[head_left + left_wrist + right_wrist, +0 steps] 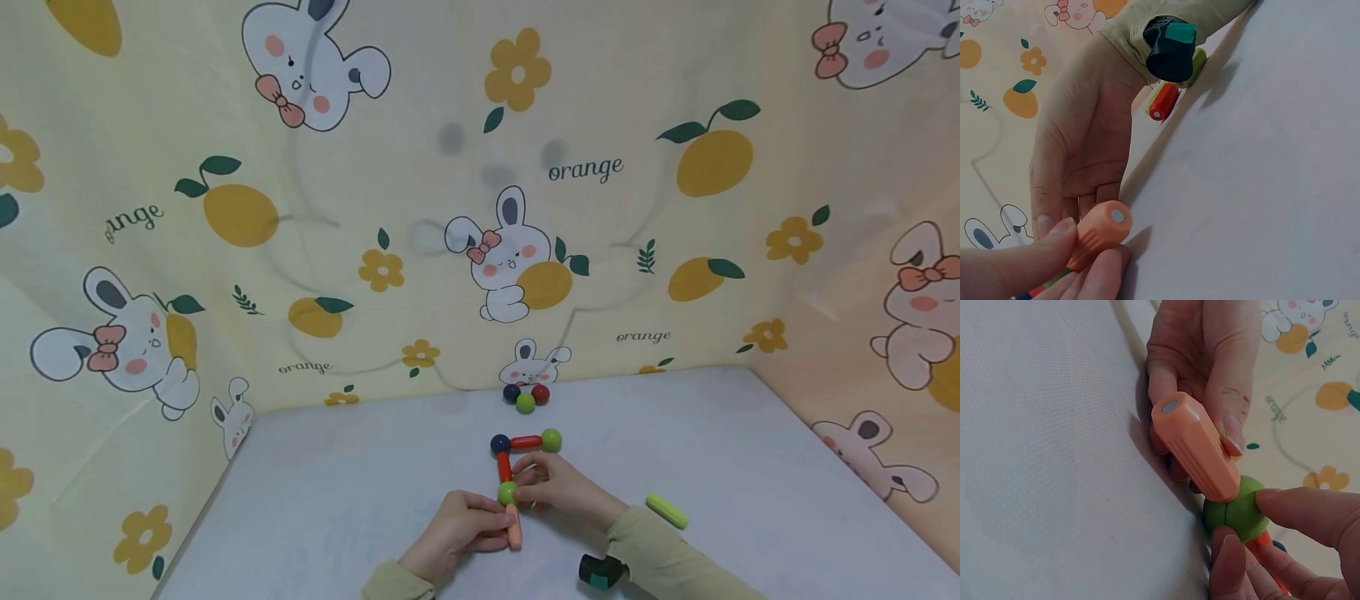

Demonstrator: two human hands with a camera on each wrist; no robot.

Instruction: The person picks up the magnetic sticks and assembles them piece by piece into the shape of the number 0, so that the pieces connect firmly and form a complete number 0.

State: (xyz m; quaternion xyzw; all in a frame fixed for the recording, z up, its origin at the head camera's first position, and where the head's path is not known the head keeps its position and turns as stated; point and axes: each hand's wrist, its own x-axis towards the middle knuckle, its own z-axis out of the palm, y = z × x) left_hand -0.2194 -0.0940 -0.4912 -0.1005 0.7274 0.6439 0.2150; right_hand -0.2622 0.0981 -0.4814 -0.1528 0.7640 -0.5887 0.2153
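My left hand (468, 527) pinches a peach magnetic rod (514, 533) between thumb and fingers; a round metal tip shows on its near end in the left wrist view. The rod's far end meets a green ball (1244, 512), which my right hand (558, 487) holds between thumb and fingers. From that ball a red rod (505, 467) runs to a dark blue ball (500, 444). A second red rod (525, 442) links the blue ball to another green ball (551, 440), forming a bent chain on the table.
A dark blue ball (512, 393), a red ball (541, 394) and a green ball (525, 403) sit together at the table's back edge. Right of my right hand lies a yellow-green rod (667, 510). Another red rod (1164, 102) lies near my right wrist. A patterned cloth (420, 167) hangs behind.
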